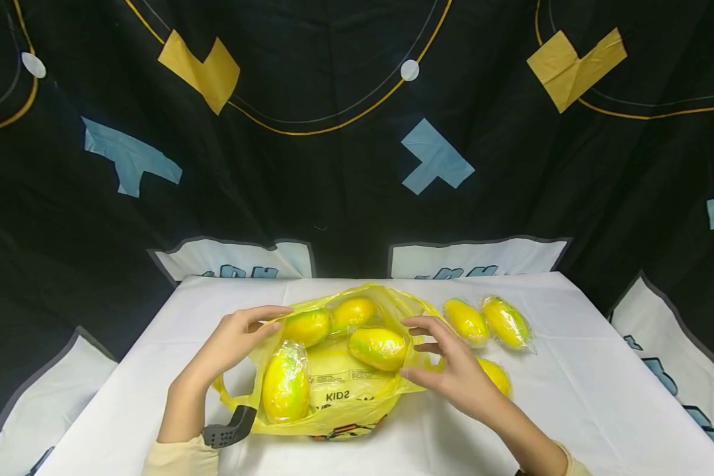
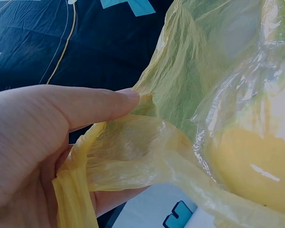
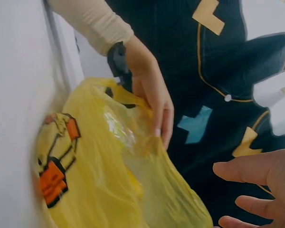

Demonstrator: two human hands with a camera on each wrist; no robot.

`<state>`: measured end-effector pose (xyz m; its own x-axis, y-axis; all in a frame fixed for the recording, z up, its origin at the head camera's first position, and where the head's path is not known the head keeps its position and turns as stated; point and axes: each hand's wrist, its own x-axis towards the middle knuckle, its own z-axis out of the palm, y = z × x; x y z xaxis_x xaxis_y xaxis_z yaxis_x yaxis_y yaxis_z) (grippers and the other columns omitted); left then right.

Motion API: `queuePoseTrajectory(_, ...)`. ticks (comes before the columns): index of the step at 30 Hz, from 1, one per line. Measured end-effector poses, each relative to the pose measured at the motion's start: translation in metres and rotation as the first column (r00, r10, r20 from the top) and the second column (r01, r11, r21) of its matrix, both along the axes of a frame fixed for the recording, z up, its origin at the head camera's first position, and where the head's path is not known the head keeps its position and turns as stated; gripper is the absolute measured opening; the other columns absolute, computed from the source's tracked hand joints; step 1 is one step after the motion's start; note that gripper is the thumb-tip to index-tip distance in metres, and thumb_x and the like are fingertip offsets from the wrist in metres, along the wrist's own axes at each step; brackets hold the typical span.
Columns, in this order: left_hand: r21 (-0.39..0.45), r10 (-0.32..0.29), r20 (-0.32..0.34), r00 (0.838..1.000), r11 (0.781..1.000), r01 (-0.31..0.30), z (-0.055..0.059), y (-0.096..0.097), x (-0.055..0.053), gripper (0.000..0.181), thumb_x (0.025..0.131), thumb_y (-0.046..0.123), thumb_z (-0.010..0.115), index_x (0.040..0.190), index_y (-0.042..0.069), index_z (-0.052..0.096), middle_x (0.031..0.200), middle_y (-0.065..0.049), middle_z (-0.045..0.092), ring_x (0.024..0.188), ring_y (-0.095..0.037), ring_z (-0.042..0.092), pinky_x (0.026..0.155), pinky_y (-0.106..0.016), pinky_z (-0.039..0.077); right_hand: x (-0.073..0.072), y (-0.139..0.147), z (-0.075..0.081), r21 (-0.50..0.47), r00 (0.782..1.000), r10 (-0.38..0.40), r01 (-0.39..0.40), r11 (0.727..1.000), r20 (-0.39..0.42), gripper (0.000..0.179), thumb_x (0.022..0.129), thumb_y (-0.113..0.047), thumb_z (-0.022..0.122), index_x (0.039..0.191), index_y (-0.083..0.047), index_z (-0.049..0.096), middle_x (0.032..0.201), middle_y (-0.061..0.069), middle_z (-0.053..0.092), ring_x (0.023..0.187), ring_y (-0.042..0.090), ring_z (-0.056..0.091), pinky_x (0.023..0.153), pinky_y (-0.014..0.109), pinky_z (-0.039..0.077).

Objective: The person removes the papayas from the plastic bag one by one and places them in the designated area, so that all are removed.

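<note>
A yellow plastic bag [image 1: 357, 406] with printed lettering lies with its mouth spread wide. Inside are several yellow-green mangoes, each in clear film, among them one mango [image 1: 287, 387] at the left and another mango [image 1: 378, 348] at the right. My left hand [image 1: 238, 340] pinches the bag's left rim between thumb and fingers; in the left wrist view the bag's handle loop [image 2: 76, 183] hangs across the palm. By the right rim is my right hand [image 1: 449, 363], its fingers spread. In the right wrist view its fingers [image 3: 249, 171] stand apart, holding nothing.
To the right of the bag lie three more wrapped mangoes: one mango [image 1: 467, 322], a second mango [image 1: 506, 322], and a third mango [image 1: 496, 375] partly hidden by the right arm. A white cloth covers the table [image 1: 571, 396]. Behind it hangs a dark patterned curtain [image 1: 327, 185].
</note>
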<state>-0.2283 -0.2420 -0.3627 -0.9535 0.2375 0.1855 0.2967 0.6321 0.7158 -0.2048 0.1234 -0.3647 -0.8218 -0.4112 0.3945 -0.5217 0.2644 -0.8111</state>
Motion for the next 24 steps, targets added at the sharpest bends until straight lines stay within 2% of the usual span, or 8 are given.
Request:
queuePoseTrajectory(7, 0.004, -0.008, 0.0, 1.0, 1.0, 0.008, 0.001, 0.0, 0.0, 0.033, 0.096, 0.02, 0.062, 0.128, 0.014, 0.063, 0.13, -0.009, 0.06, 0.117, -0.033, 0.057, 0.095, -0.052, 0.047, -0.008, -0.023, -0.009, -0.003, 0.999, 0.043, -0.042, 0.999, 0.027, 0.06, 0.076, -0.006, 0.081, 0.129, -0.015, 0.054, 0.128, 0.001, 0.054, 0.116, 0.032, 0.052, 0.092, 0.037, 0.051)
queuePoseTrajectory(12, 0.003, -0.003, 0.011, 1.0, 1.0, 0.002, 0.002, 0.0, 0.0, 0.033, 0.096, 0.02, 0.062, 0.129, 0.014, 0.063, 0.131, -0.01, 0.059, 0.118, -0.034, 0.056, 0.095, -0.052, 0.047, -0.014, -0.037, -0.018, 0.026, 0.997, 0.06, -0.062, 0.998, 0.052, 0.057, 0.079, -0.005, 0.079, 0.13, -0.009, 0.053, 0.129, 0.009, 0.054, 0.114, 0.032, 0.053, 0.091, 0.039, 0.052)
queuePoseTrajectory(19, -0.004, 0.008, 0.034, 0.999, 1.0, -0.008, 0.003, 0.002, 0.0, 0.034, 0.096, 0.02, 0.062, 0.13, 0.013, 0.062, 0.132, -0.011, 0.058, 0.119, -0.035, 0.055, 0.095, -0.052, 0.047, -0.02, -0.054, -0.026, 0.067, 0.993, 0.07, -0.076, 0.995, 0.093, 0.054, 0.082, -0.007, 0.076, 0.13, -0.008, 0.053, 0.13, 0.009, 0.054, 0.116, 0.03, 0.053, 0.092, 0.043, 0.05)
queuePoseTrajectory(24, -0.01, 0.012, 0.037, 0.999, 1.0, -0.011, 0.002, 0.002, 0.0, 0.034, 0.096, 0.02, 0.062, 0.13, 0.014, 0.062, 0.132, -0.011, 0.059, 0.119, -0.035, 0.055, 0.095, -0.052, 0.047, -0.02, -0.063, -0.031, 0.041, 0.982, 0.104, -0.111, 0.993, 0.158, 0.053, 0.083, -0.009, 0.076, 0.131, -0.008, 0.052, 0.132, 0.011, 0.053, 0.116, 0.035, 0.053, 0.091, 0.043, 0.051)
